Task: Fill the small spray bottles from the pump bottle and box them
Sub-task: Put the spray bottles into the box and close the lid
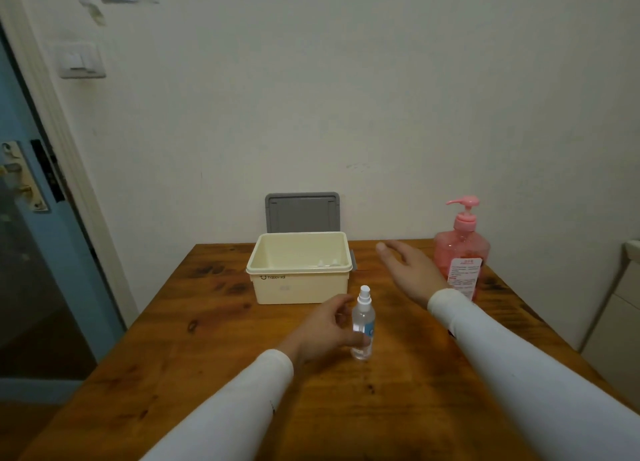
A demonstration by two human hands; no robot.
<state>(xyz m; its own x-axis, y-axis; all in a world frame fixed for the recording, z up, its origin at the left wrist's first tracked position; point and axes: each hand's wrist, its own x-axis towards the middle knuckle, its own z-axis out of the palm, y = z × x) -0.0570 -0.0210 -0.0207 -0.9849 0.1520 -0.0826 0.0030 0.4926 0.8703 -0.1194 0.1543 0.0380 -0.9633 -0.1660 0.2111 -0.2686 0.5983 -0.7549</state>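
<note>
Here the left hand (329, 332) grips a small spray bottle (363, 324) standing upright on the tabletop (207, 374), just in front of the cream box (299, 270). The right hand (407, 270) hovers with fingers spread and holds nothing, between the box and the pink pump bottle (462, 249) at the right. The bottle's spray cap is on, so this looks like the start of a filling round. Next, I judge, the cap must come off and the bottle go under the pump spout. Small whitish shapes at the bottom of the box may be more bottles; too little shows to tell. The gray lid (302, 213) leans on the wall behind. How full the held bottle is cannot be made out.
</note>
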